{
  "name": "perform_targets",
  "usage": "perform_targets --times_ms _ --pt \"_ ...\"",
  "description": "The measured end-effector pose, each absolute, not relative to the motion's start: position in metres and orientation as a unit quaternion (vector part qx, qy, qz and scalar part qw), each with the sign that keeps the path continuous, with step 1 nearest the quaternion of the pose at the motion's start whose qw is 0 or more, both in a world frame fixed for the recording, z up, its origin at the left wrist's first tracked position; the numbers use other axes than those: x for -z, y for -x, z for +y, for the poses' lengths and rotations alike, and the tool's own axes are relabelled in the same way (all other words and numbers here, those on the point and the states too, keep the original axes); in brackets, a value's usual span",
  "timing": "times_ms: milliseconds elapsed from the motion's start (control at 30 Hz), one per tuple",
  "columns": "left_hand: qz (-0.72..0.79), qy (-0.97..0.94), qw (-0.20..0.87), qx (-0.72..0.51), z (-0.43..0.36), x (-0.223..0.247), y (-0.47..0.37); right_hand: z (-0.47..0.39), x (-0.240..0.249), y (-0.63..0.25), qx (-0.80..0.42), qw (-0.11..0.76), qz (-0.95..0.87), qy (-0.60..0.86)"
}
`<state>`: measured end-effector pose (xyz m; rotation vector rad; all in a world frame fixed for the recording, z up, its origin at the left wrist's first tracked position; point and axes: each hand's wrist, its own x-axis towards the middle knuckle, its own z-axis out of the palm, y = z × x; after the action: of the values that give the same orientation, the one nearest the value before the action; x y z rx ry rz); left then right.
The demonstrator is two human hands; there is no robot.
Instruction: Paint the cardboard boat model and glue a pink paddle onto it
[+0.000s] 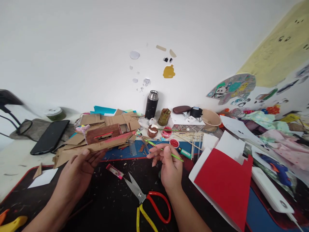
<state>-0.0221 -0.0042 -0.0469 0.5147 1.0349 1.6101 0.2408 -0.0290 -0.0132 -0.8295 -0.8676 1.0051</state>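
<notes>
My left hand is pinching a long strip of brown cardboard from below, thumb on top. Pink-red paint covers the strip's far right end. A slim green paintbrush lies in my right hand, its tip pointing up and left toward the cardboard. The brush tip is small and I cannot tell whether it touches anything. Beyond that hand stand a small cup of red paint, a pink-red jar and a brown jar. A brown painted cardboard piece sits behind the strip.
Scissors with red and yellow handles lie splayed on the black mat between my forearms. Nearby is a small pink case. A red card leans at the right. A black thermos and a phone are farther back.
</notes>
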Motion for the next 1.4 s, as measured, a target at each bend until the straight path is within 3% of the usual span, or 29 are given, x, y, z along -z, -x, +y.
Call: perform_targets --times_ms 1400 --pt "0.456 -0.221 0.549 -0.665 -0.0048 0.0462 0.0193 -0.0273 0.0135 -0.2398 -0.455 0.678 -0.400 0.417"
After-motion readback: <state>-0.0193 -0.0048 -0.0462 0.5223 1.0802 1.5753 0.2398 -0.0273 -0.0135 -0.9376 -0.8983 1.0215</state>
